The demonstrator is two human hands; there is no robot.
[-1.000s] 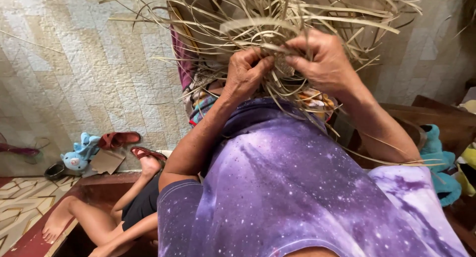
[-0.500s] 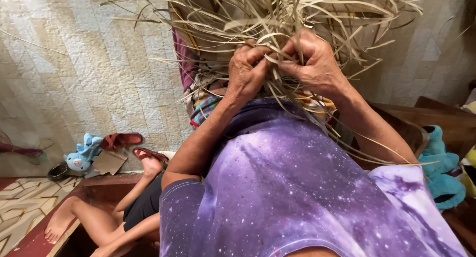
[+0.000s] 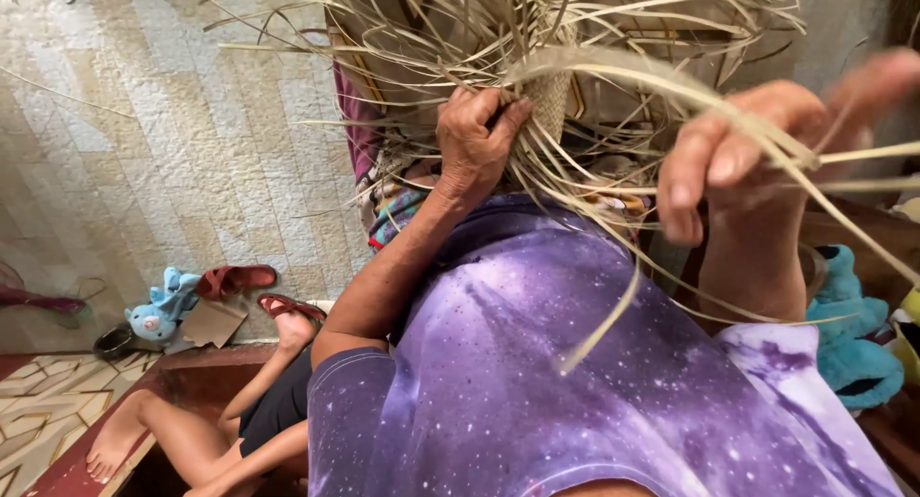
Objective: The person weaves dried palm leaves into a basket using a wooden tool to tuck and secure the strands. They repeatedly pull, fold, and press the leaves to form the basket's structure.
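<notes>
A half-woven piece of pale dry straw (image 3: 551,94) sits above my purple shirt, with several loose strips fanning out from it. My left hand (image 3: 476,140) is clenched on the woven part and the strips at its edge. My right hand (image 3: 752,157), blurred and nearer the camera, is off to the right of the weave. It pinches one long flat strip (image 3: 671,85) that arcs back from the hand to the weave. More strips hang down over my shirt.
Another person's bare legs (image 3: 206,439) lie at the lower left on a dark red ledge. Red sandals (image 3: 240,278), a blue soft toy (image 3: 158,310), a piece of cardboard and a dark bowl (image 3: 115,342) lie on the tiled floor. A teal plush thing (image 3: 853,348) rests at the right.
My right hand has left the weave and swung out to the right and toward the camera, drawing a long strip with it. My left hand has kept its grip.
</notes>
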